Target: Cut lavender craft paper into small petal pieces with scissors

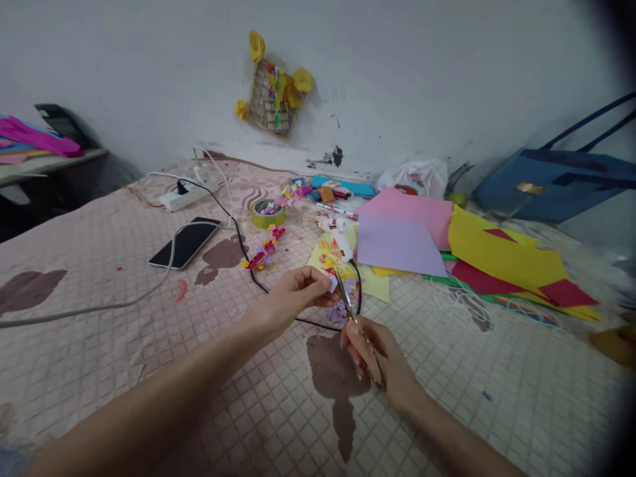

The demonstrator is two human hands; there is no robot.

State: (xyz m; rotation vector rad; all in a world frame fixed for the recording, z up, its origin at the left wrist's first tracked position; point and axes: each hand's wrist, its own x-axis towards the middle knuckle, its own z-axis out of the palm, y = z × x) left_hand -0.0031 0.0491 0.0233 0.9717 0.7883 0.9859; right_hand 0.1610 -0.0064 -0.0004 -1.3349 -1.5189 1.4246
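Note:
In the head view my left hand [299,295] pinches a small piece of lilac paper [332,284] between thumb and fingers. My right hand [380,354] is wrapped round the handles of a pair of scissors [346,299], whose blades point away from me and sit right beside the paper. Whether the blades touch it, I cannot tell. Just beyond both hands lies a pale yellow sheet [376,285] strewn with small yellow, pink and lilac paper bits. A white glue gun [344,245] rests on it, its black cord curving down behind the scissors.
Lilac paper [400,242] and yellow paper [501,248] lie to the right, near white string [464,306]. To the left are a phone [185,244], green tape [268,214], a decorated red strip [265,254] and a power strip [187,196]. A blue bag [551,182] stands at the back right.

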